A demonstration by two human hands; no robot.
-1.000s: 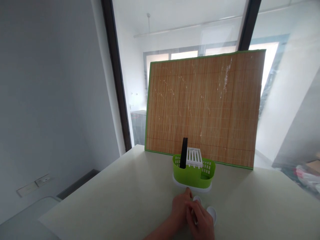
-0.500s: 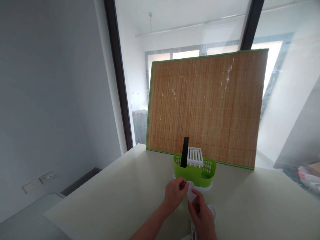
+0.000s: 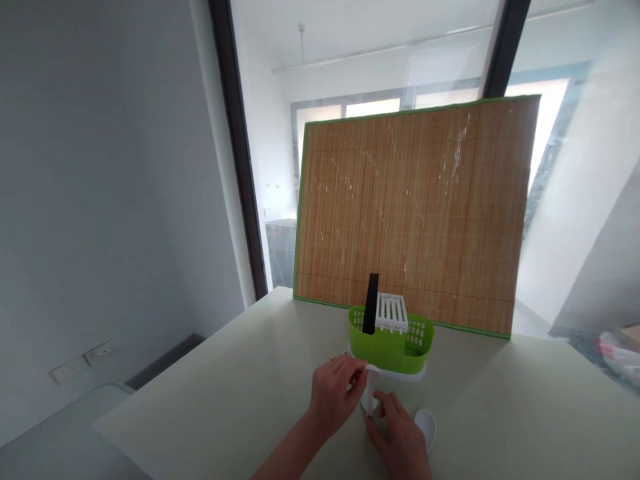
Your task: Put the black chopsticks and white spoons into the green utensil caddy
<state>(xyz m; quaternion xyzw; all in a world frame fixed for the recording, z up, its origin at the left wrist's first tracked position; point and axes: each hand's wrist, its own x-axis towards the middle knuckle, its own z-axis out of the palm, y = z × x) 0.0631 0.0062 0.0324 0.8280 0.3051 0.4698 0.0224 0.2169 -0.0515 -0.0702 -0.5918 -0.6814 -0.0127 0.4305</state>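
Observation:
A white spoon (image 3: 371,385) is between my two hands, just in front of the green basket (image 3: 380,349). My left hand (image 3: 336,389) pinches its upper end. The fingers of my right hand (image 3: 397,427) close on its lower part. To the right of my right hand, another white spoon's bowl (image 3: 427,427) shows on the table; its handle is hidden. Black chopsticks (image 3: 371,303) stand upright in the basket's left part, and a white slatted rack (image 3: 393,312) sits over its middle.
The basket rests on a white base tray (image 3: 406,376) on the pale table (image 3: 240,373). Behind it, a green-edged bamboo mat (image 3: 410,213) stands upright against the glass. A grey wall (image 3: 100,167) with sockets is on the left.
The spoon has turned so that it shows edge-on. My left hand has shifted slightly left, and my right hand has moved a little left and down, uncovering more of the second spoon's bowl.

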